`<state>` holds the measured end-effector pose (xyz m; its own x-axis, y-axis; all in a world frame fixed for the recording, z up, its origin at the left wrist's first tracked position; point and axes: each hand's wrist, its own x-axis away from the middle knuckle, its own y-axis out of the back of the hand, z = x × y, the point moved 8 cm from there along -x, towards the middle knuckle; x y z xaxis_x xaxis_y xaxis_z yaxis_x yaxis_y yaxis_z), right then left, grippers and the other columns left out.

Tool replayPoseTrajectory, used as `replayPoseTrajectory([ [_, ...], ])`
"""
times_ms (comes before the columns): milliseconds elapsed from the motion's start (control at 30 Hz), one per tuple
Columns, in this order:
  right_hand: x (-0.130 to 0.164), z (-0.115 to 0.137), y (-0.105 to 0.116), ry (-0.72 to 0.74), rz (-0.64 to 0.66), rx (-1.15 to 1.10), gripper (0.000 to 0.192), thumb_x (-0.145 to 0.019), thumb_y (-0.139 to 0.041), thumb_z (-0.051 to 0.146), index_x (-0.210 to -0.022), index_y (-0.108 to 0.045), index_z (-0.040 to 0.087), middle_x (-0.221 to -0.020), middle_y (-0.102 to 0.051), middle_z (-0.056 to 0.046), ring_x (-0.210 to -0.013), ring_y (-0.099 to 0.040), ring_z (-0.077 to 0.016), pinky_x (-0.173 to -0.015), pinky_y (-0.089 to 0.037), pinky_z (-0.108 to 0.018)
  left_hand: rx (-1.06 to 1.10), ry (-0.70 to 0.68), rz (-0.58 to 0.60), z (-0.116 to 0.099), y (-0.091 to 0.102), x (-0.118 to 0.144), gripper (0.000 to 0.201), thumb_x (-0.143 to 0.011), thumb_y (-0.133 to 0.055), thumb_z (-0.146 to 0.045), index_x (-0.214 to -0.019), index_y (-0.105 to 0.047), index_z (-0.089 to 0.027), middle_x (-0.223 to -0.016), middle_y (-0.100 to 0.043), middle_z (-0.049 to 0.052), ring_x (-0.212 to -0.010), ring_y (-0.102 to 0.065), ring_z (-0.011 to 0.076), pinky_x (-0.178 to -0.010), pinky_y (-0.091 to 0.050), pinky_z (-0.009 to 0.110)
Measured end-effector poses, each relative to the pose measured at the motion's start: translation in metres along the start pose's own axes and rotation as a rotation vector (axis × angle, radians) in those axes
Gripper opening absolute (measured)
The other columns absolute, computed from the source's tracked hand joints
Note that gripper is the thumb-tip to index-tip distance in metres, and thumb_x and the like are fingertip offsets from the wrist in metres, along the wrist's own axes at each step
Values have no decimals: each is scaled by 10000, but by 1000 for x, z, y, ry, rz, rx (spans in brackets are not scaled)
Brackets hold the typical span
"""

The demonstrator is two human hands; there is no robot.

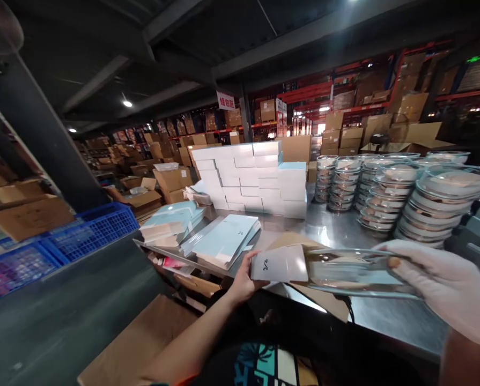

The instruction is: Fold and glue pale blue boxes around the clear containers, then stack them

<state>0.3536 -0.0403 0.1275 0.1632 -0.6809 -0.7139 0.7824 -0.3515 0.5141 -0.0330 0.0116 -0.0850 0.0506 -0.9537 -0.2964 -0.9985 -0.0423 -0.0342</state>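
A clear oval glass dish is held above the front edge of the metal bench, its length running sideways before the person. The right hand, in a white glove, is closed on the rim at one end. At the other end a pale card sleeve with a small black mark meets the glass; whether the dish sits inside it cannot be told. The bare left hand grips the sleeve's far edge, thumb on top. Brown cardboard lies beneath them.

To the right, more glass dishes stand in several stacks. Beyond the sleeve, white boxes are piled into a wall; nearer, on the left, lies a stack of flat, pale blue cards, with a second pile beside it. Blue plastic crates stand left of the bench. Shelving loaded with cartons fills the background.
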Motion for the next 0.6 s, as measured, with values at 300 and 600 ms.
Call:
replayPoseTrajectory([
  [300, 8, 28, -64, 231, 38, 68, 614, -1027, -596, 510, -1571, -543, 230, -1625, -533, -163, -1501, -522, -338, -1206, -488, -542, 62, 145, 163, 55, -57, 9, 1066, -465, -1004, -725, -1288, -591, -187, -1211, -712, 140, -1206, -666, 364, -1068, -508, 491],
  [600, 61, -73, -198, -282, -52, -418, 763, -904, -700, 614, -1545, -530, 236, -1528, -621, -173, -1275, -702, -342, -1093, -590, -535, 14, -69, 145, 22, -56, -11, 1432, -551, -998, -668, -1706, -247, -276, -1604, -517, 189, -1495, -497, 414, -1254, -389, 548],
])
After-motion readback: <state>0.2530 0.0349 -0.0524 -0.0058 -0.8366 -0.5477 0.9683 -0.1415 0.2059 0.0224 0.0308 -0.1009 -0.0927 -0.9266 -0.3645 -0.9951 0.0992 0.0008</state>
